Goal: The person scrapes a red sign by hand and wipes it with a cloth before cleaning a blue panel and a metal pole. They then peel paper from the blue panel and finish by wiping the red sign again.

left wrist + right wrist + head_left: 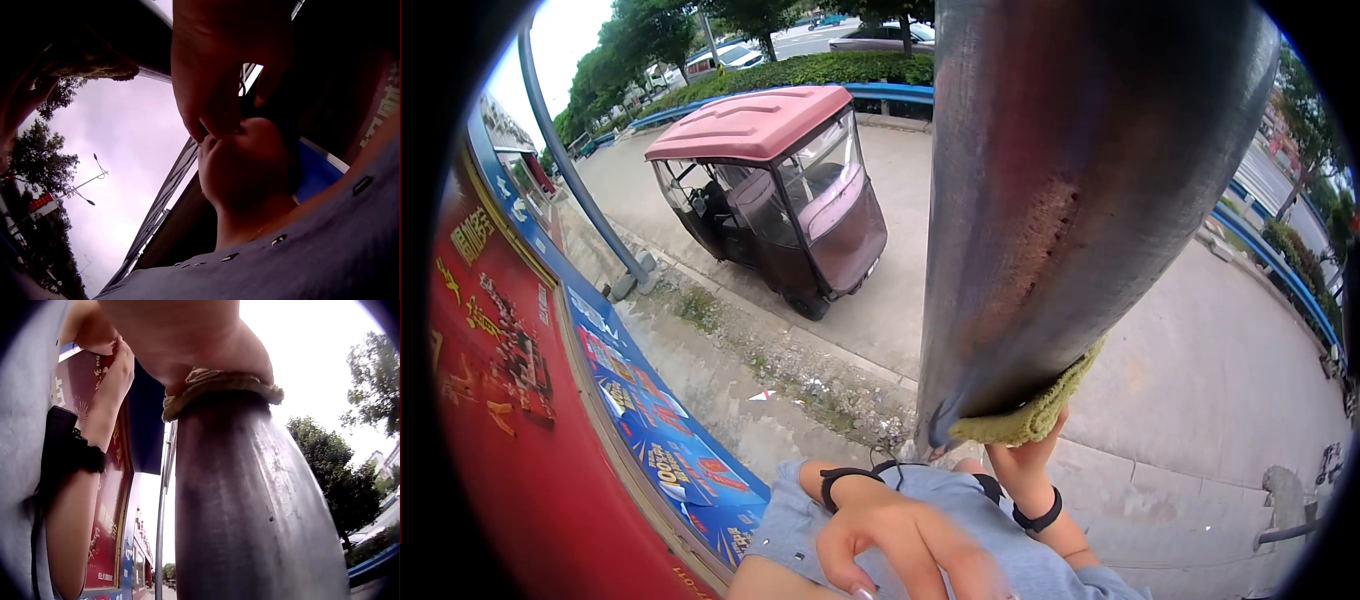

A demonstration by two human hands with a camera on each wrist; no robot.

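A yellow-green cloth (pixel 1040 415) lies curved against the side of a thick grey metal pole (pixel 1000 200). My right hand (pixel 1028 462) holds the cloth to the pole; its fingers are hidden behind the cloth. In the right wrist view this hand (pixel 187 337) covers the cloth (pixel 219 384) above the shiny pole (pixel 250 500). My left hand (pixel 905 540) is lifted in front of the chest, away from the pole, its fingers slightly bent. The left wrist view shows that hand (pixel 209 75) with fingertips right at the chin (pixel 247 162). It holds nothing.
A three-wheeler with a pink roof (pixel 750 120) stands on the pavement beyond the pole. Red and blue sign panels (pixel 510 380) run along the left. A thin grey post (pixel 565 150) rises beside them. Blue rails (pixel 890 92) and a hedge border the road.
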